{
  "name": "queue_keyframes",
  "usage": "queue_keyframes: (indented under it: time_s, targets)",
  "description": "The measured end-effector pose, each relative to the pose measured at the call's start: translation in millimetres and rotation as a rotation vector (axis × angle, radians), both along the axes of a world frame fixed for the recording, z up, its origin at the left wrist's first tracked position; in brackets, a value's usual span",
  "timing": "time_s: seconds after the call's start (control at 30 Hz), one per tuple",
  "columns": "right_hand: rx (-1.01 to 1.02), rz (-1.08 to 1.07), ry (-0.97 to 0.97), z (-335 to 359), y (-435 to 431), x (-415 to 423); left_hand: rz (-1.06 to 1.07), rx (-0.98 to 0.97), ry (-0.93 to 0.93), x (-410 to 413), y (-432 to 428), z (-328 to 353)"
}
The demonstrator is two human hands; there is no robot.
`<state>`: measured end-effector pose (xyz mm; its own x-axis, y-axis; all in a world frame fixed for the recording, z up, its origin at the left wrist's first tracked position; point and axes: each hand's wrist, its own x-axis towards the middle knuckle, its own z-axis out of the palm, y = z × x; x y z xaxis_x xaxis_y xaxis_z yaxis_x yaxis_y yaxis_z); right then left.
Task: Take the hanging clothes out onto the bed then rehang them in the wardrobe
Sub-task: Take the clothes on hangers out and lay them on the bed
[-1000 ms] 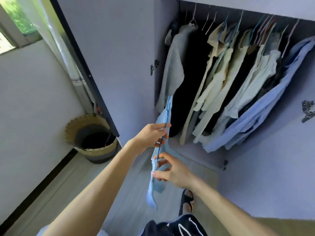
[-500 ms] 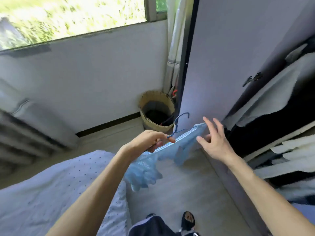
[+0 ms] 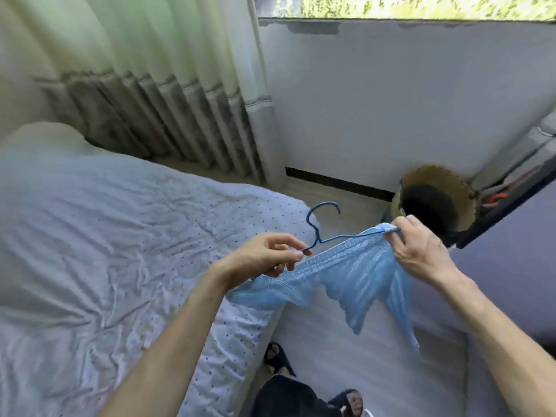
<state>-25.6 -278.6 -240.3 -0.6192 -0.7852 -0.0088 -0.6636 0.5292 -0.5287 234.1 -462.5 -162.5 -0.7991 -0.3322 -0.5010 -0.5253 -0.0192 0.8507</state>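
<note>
Swinging round to the bed [image 3: 120, 236], the person brought the light-blue knit garment [image 3: 346, 272] beside its corner. The left grip [image 3: 264, 257] pinched the blue hanger [image 3: 346, 236] and the right grip [image 3: 421, 251] pinched the fabric's end; laying it down seemed next.

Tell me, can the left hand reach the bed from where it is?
Probably yes: the left hand, pinching the hanger, appears right above the edge of the bed, and nothing lies between them.

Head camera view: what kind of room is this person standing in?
Most likely a bedroom. A bed with a dotted sheet fills the left side, a pleated curtain hangs beside a window, and a light blue garment on a blue hanger is held next to the bed.
</note>
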Motion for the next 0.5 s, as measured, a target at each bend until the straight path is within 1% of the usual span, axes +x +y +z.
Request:
queue_keyframes:
  time_s: [0.1, 0.17, 0.23, 0.3, 0.4, 0.5]
  targets:
    - [0.073, 0.152, 0.021, 4.2, -44.8, 23.7, 0.186, -0.102, -0.042, 56.7, -8.2, -5.0]
    - [0.124, 0.244, 0.009, 8.3, -74.3, 43.6, 0.225, -0.169, -0.101, 94.1, -6.8, -10.3]
    - [0.226, 0.343, -0.012, 13.2, -101.6, 66.8, 0.287, -0.137, -0.135, 130.4, 3.0, -14.1]
    - [0.356, 0.468, -0.026, 18.6, -125.7, 91.2, 0.374, -0.106, -0.120, 163.1, 14.7, -12.1]
    - [0.501, 0.623, -0.079, 30.4, -157.9, 133.3, 0.537, -0.142, -0.062, 208.0, 24.5, -7.9]
    - [0.515, 0.729, -0.059, 37.8, -183.2, 174.2, 0.710, -0.163, 0.010, 242.9, 29.4, -2.4]
